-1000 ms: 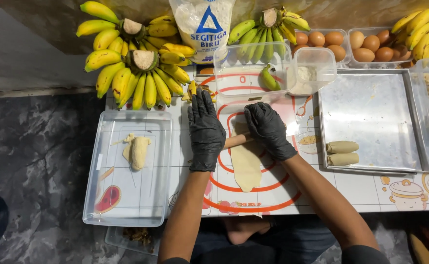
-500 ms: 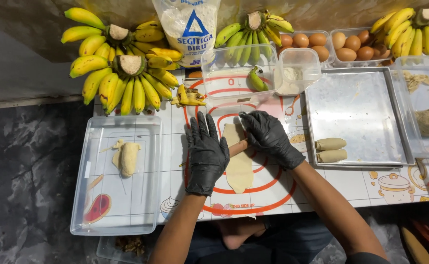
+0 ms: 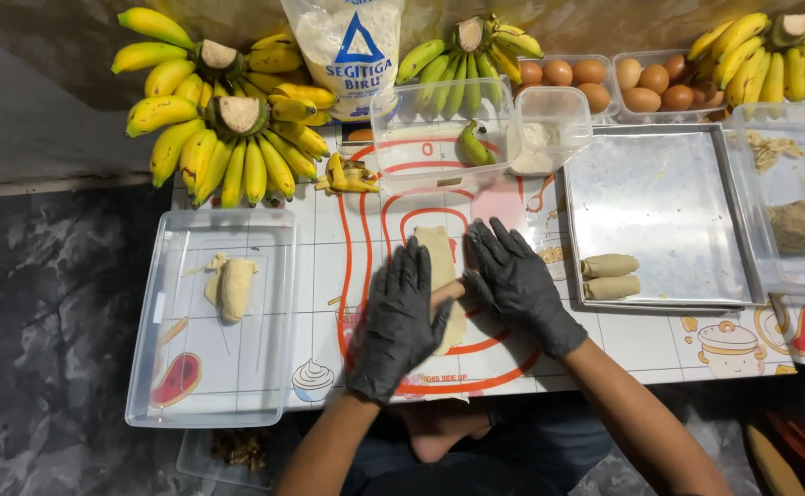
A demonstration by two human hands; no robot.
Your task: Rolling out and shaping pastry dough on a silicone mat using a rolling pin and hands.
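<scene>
We see the strip of dough (image 3: 438, 266) lying mid-table (image 3: 659, 342) on the red-lined mat (image 3: 365, 239), both our gloved hands, left (image 3: 399, 321) and right (image 3: 515, 283), pressing flat and open on a wooden rolling pin (image 3: 447, 291) across it, the metal tray (image 3: 659, 211) at three o'clock.

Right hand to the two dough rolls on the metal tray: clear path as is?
Probably yes. The right hand rests on the rolling pin, and the rolls lie just to its right at the tray's near-left corner. Only the low tray rim lies between; nothing covers the rolls.
</scene>
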